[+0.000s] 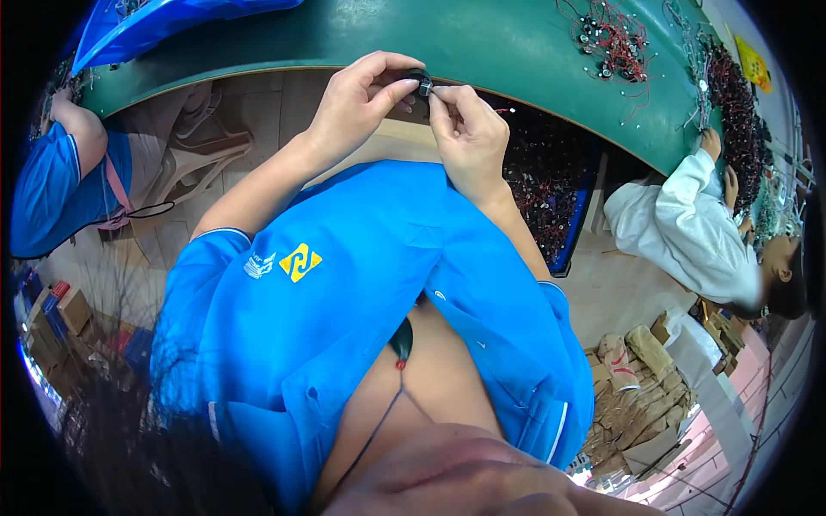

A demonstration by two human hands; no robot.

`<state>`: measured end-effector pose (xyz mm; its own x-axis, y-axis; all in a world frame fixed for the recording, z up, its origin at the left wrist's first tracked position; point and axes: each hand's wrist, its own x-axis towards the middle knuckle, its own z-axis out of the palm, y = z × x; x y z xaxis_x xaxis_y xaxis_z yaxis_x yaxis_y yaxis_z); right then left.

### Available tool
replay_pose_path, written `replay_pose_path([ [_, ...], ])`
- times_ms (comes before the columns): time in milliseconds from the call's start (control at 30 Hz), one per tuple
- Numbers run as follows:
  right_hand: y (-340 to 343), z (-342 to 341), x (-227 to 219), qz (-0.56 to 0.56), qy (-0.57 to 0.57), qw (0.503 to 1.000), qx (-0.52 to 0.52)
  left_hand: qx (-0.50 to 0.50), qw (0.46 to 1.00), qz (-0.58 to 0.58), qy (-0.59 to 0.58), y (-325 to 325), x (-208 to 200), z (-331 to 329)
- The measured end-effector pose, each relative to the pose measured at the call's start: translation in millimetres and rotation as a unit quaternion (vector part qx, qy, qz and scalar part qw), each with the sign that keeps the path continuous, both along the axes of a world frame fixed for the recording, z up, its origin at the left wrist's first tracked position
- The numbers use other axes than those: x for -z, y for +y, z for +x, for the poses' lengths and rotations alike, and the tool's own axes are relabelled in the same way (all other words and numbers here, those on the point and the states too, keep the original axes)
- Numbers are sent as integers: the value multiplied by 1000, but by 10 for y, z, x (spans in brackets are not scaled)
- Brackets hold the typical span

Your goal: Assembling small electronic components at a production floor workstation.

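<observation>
My left hand (363, 101) is closed, its thumb and fingers pinching a small black part (420, 77) near the table's front edge. That part looks rounded, with a small light-coloured, squarish end; its exact kind is too small to tell. From the other side, the thumb and forefinger of my right hand (471, 138) close together at the part's right end. Some of the part is hidden behind my fingers. Both hands are held up in front of my chest.
A green table (413, 34) curves across the front, bearing a pile of small parts with red wires (609, 43) and a blue tray (163, 30). Right of me stands a bin of dark parts (542, 172). Co-workers sit at left (64, 189) and right (688, 224).
</observation>
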<state>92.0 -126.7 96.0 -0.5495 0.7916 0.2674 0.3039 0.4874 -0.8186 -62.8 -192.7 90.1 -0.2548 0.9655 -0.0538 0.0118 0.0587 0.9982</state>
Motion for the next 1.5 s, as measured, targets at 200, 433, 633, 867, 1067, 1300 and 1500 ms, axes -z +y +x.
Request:
replay_pose_path([
  [200,40,-41,26,174,-40,984,11,-6,1000,18,-13,36,-12,70],
  [433,-25,-27,5,209,-57,976,11,-18,998,55,12,9,78,119],
  [633,-46,-18,61,225,-70,972,6,-13,998,56,35,-5,125,113],
  [867,-51,-27,67,224,-94,970,-2,-45,997,61,4,10,157,139],
  [1067,-98,-79,129,231,-115,966,-3,-42,999,17,15,27,183,115],
  [1300,-77,-51,241,213,-141,967,-8,-12,999,-35,3,86,338,102],
  [1500,61,347,251,96,-122,986,57,75,996,-45,37,371,214,-73],
])
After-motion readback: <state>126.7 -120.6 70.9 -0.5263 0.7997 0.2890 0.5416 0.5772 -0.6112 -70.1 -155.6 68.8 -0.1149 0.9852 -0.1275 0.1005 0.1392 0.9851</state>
